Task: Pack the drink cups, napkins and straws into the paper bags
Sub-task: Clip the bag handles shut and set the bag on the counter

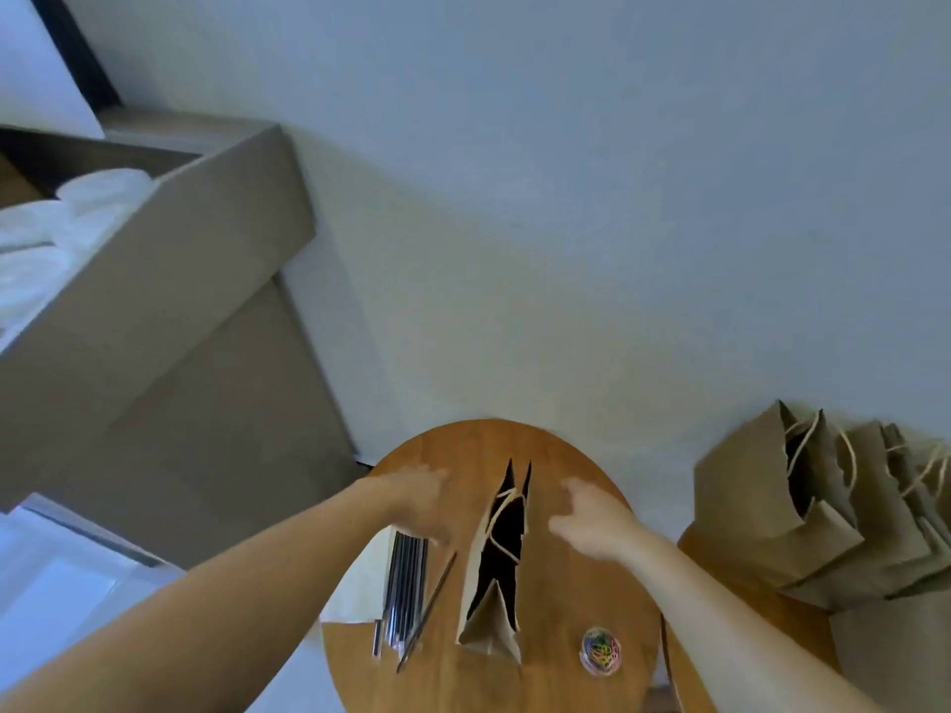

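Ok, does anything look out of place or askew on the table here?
Minor only: one loose straw lies slanted, fanned off from the otherwise neat straw bundle left of the standing paper bag. The brown bags at right slump against each other. No spill or damage shows.

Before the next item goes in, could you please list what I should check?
1. Bag upright, mouth open: ok.
2. Left hand holds nothing: ok.
3. Right hand holds nothing: ok.
4. Straws beside bag: ok.
5. Napkins under straws: ok.
6. Cups found: cannot tell; white shapes in box are blurred.
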